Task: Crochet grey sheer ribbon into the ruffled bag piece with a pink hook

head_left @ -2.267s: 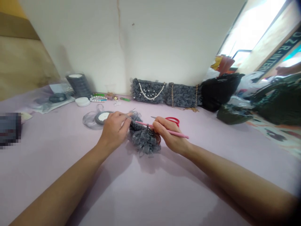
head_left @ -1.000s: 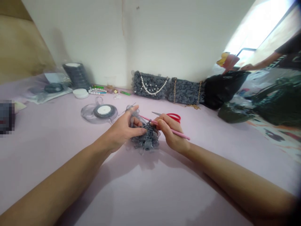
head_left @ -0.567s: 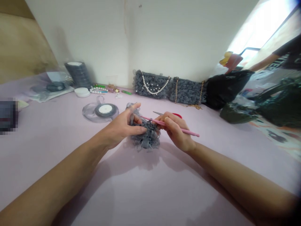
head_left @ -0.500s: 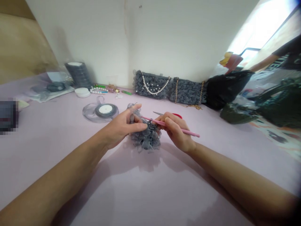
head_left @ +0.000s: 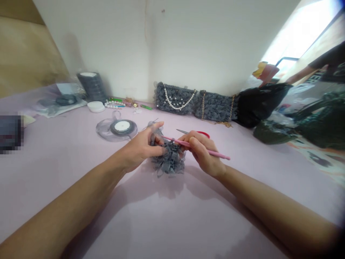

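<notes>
Pale lilac covers the table (head_left: 161,216) under your forearms, and a plain off-white wall (head_left: 107,43) stands behind it. The fingers of your left hand (head_left: 140,147) are bent around a ruffled piece of dark grey sheer ribbon (head_left: 171,163), with the thumb pressed on its near face and the index finger stretched out past it. The fingers of your right hand (head_left: 205,153) are closed on a slim pink crochet hook (head_left: 180,142), held like a pencil; its shaft slopes down to the right, and its front end reaches the top edge of the ruffled piece, between your two sets of fingers. You cannot tell just how the tip sits in the loops.

Just beyond your right fingers lies a pair of red-handled scissors (head_left: 203,134), partly hidden by that hand, blades pointing left. Beyond your left wrist is a flat spool of grey sheer ribbon with a white centre (head_left: 122,126), loose loops spilling to its left.

Farther ahead of your fingers, two ruffled grey purses lean at the wall: one with a white pearl strand (head_left: 176,108), the other with a gold chain (head_left: 203,104). Far to the left of your fingers stand a white round disc (head_left: 96,106) and a stack of dark spools (head_left: 93,88); well off to the right sits a black plastic bag (head_left: 258,104), with another person's arm (head_left: 299,75) behind it.
</notes>
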Demonstrator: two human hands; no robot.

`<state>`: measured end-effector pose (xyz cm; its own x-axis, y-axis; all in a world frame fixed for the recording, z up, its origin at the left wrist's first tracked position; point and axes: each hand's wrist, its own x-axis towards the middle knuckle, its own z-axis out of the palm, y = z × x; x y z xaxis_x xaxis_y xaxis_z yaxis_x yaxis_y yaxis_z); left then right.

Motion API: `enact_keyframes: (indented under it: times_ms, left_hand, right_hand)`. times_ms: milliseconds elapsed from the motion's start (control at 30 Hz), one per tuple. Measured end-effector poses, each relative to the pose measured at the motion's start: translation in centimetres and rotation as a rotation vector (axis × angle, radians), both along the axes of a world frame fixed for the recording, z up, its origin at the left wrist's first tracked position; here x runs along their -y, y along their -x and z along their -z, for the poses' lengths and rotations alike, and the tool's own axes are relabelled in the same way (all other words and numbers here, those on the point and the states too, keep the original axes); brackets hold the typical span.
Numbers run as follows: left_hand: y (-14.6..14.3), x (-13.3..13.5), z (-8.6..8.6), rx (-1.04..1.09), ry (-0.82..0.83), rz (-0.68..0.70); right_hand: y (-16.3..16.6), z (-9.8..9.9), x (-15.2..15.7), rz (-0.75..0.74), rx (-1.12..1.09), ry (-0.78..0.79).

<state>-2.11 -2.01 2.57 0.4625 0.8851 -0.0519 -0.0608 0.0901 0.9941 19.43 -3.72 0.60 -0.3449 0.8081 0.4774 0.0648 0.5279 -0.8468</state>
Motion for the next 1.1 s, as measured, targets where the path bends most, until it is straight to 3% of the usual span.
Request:
enact_keyframes:
  times_ms: [200,400,633,800,1100]
  left_hand:
    - [-0.1,0.0,-0.3,0.065,0.121,-0.022]
    - [-0.2,0.1,-0.1,-0.046,-0.04,0.026]
    - [0.4,0.0,-0.4,-0.132,-0.11,0.043]
    - [0.3,0.1,-0.7,-0.205,-0.197,-0.025]
    - [0.0,0.2,-0.2,-0.336,-0.441,-0.184]
  right_hand:
    - [-0.1,-0.1,0.0,-0.027,-0.007,0.002]
    - [0.3,-0.3,0.2,-0.002,0.037,-0.005]
    - [-0.6,-0.8,-0.3,-0.106,0.094,0.036]
    - [-0.9,-2.6,-0.2,-0.083,0.347,-0.086]
    - [-0.2,-3.3,0.5,-0.004,0.481,-0.31]
